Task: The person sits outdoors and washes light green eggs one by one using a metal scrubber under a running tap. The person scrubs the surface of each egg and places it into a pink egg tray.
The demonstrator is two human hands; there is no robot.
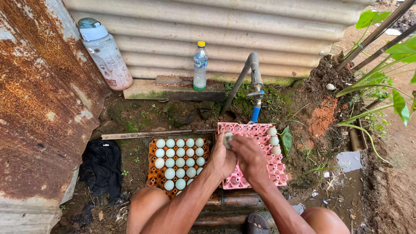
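Observation:
Both my hands meet over the near left part of a pink egg tray [277, 171]. My left hand [222, 159] holds a pale egg [227, 139] at its fingertips. My right hand [249, 157] presses against the same egg from the right; whether it holds anything itself is hidden. Three pale eggs [274, 141] sit along the pink tray's right side. To the left lies an orange tray [152, 173] filled with several pale blue-green eggs [180, 158].
A metal tap [255, 80] with a blue spout stands behind the pink tray. A small plastic bottle [199, 66] and a large jug [105, 53] lean by the corrugated wall. A black cloth [102, 167] lies left; my knees frame the bottom edge.

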